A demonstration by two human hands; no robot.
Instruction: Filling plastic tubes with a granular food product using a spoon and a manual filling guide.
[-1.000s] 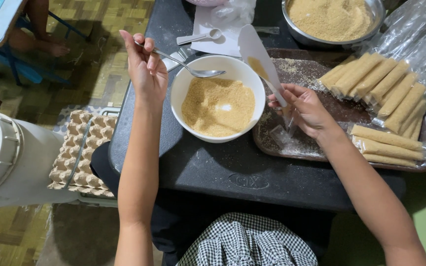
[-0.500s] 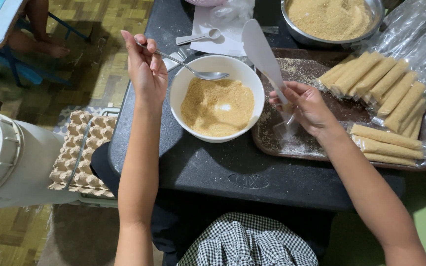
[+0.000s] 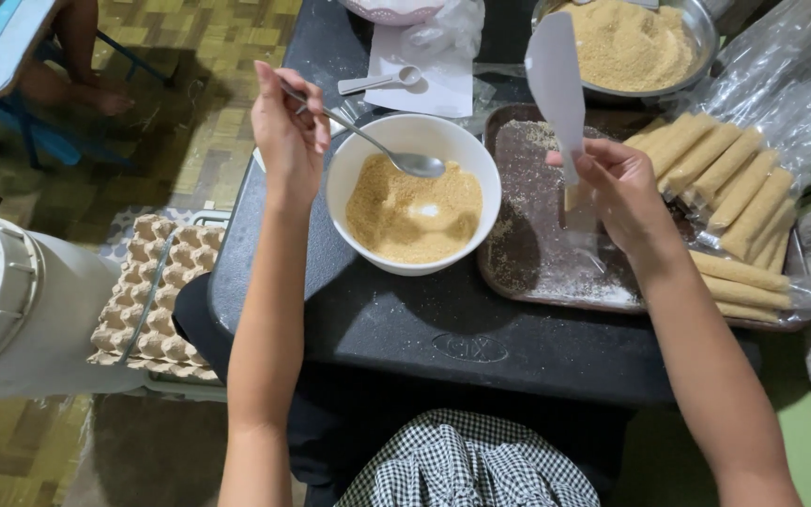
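My left hand [image 3: 288,131] holds a metal spoon [image 3: 396,155] by its handle, the bowl of the spoon resting over a white bowl [image 3: 359,246] of brown crumbs. My right hand [image 3: 621,192] grips a white flat spatula-like piece [image 3: 556,80] upright, its blade pointing away from me, above a dark tray [image 3: 527,277] dusted with crumbs. Several crumb-coated rolls [image 3: 734,188] lie in rows on the right side of that tray.
A metal pan of crumbs [image 3: 631,42] stands behind the tray. A white plastic spoon [image 3: 382,82] lies on paper at the back. Clear plastic bags [image 3: 781,84] sit at the right. An egg carton [image 3: 147,300] and a white drum [image 3: 11,300] are at the left, below the black table [image 3: 424,329].
My right hand has raised the white flat piece from lying low over the tray to standing upright. The spoon has dipped slightly toward the crumbs.
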